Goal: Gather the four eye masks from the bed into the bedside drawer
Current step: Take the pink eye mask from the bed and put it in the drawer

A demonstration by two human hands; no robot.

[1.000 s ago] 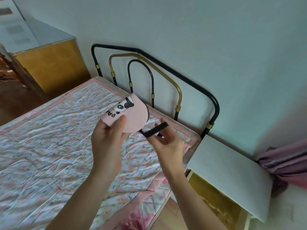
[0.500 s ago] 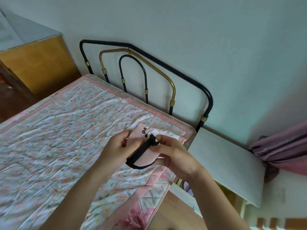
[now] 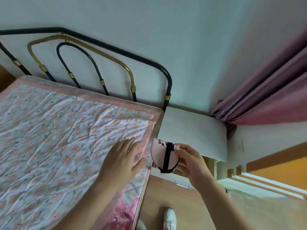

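Head view: right hand [image 3: 191, 161] pinches a folded pink eye mask [image 3: 160, 154] between thumb and fingers, its black strap [image 3: 166, 157] running down across the pink face and some dark print showing at the top edge. The mask is held in the air just off the bed's corner, in front of the white top of the bedside table [image 3: 192, 130] and above the gap below it (whether a drawer stands open there I cannot tell). Left hand [image 3: 123, 161] is spread, palm down, fingers loosely apart over the floral quilt [image 3: 58, 138] near its pink border, holding nothing. Behind the bed [image 3: 126, 206] stands a black and brass headboard [image 3: 103, 63]; a mauve curtain [image 3: 269, 90] hangs at the right, and a white shoe [image 3: 169, 218] shows on the wooden floor below.
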